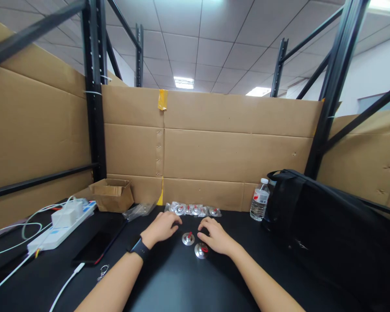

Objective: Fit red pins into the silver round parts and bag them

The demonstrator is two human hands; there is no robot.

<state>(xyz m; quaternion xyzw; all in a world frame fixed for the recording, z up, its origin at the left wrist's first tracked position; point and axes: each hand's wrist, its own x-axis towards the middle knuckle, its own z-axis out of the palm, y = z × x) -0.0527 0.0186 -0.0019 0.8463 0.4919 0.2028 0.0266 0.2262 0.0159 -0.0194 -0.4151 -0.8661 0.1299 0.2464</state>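
Observation:
Two round silver metal discs with red pieces on top lie on the black table in front of me. The farther disc (188, 239) sits between my hands, and the nearer disc (200, 251) is just below the thumb of my right hand. My left hand (160, 228), with a dark watch on the wrist, hovers to the left of the discs, thumb and fingers apart and nothing between them. My right hand (215, 235) is bent beside the discs, its fingers parted and holding nothing visible. Behind the hands, several similar discs in clear plastic bags (195, 210) lie in a row.
At left are an open cardboard box (113, 197), a white power strip (60, 229), a dark phone (100, 242) and a keyring-like metal piece (103, 272). A water bottle (259, 201) and a large black bag (325, 234) stand at right. Cardboard walls (214, 151) enclose the table.

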